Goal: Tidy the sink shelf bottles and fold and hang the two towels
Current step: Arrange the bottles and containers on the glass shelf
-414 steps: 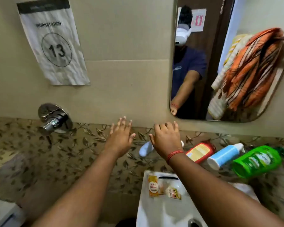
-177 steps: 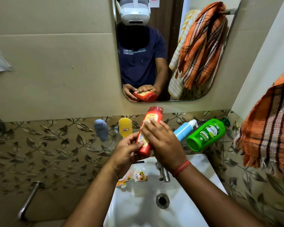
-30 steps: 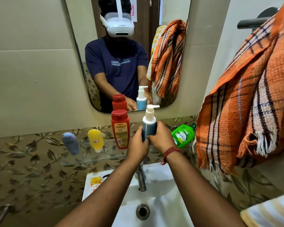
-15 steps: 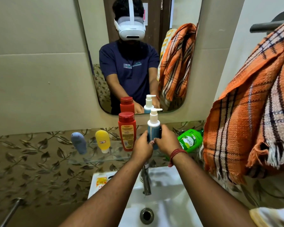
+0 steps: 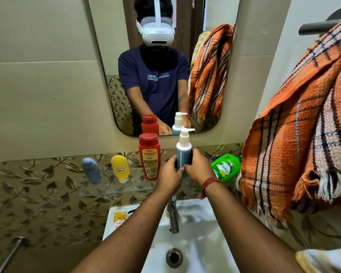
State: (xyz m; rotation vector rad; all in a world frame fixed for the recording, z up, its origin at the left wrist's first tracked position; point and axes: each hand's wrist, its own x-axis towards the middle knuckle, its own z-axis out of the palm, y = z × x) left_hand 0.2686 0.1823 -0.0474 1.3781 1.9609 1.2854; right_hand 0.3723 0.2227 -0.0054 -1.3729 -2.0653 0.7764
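Fingers point(image 5: 192, 154) of both hands wrap blue pump bottle point(image 5: 183, 152), same two-handed grasp as half-second ago; bottle now upright on glass shelf point(image 5: 114, 187), just beside red bottle point(image 5: 149, 156) at 9 o'clock. Green bottle point(image 5: 225, 167) at 3 o'clock lies tipped: probably next. Orange towel point(image 5: 295, 134) unfolded.

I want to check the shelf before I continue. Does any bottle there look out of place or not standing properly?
Yes. The green bottle lies on its side at the right end of the glass shelf, while the red bottle stands upright and both hands hold the blue pump bottle upright.
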